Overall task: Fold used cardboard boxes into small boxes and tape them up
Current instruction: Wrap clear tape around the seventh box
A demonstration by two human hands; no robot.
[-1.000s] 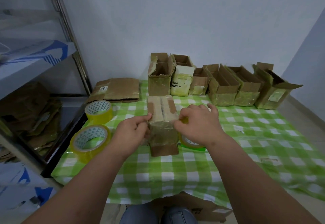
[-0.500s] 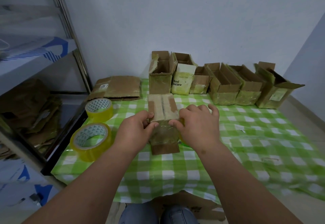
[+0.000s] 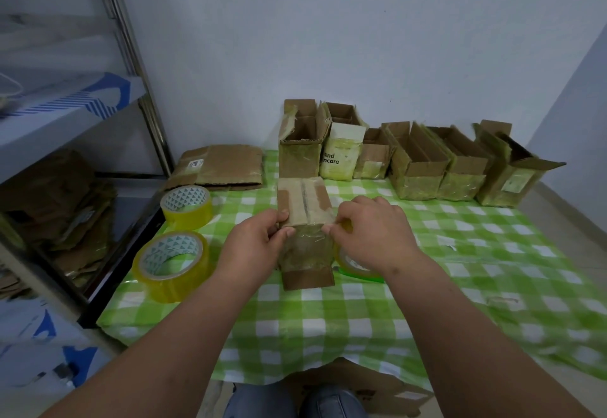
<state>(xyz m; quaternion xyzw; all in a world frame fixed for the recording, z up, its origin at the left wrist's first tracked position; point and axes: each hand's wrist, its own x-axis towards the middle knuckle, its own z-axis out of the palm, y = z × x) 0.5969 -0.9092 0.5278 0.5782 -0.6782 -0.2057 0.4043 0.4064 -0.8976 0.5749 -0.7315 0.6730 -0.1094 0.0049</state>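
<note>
step: taping the box (image 3: 303, 220) shut, looks like tape is being run from the top seam down over the front face
tip: imo keep the strip tight and centred on the seam, rub it flat w/ thumbs so no bubbles, and keep the box from tipping while pulling
box: upright on the table (image 3: 361, 319), mid-front, between both hands; top flaps closed, front already shiny w/ tape
left hand (image 3: 253, 247): curled, thumb + fingers pinching the box's top left edge, steadying it
right hand (image 3: 371, 230): fingers bent, tips pinching at the top right edge, prob the tape end; can't tell 100%
roll (image 3: 354, 266): partly hidden under the right hand, just beside the box
spare rolls (image 3: 172, 265): 2 yellow ones on the left, untouched
done boxes (image 3: 420, 161): row along the wall, tops open
</note>
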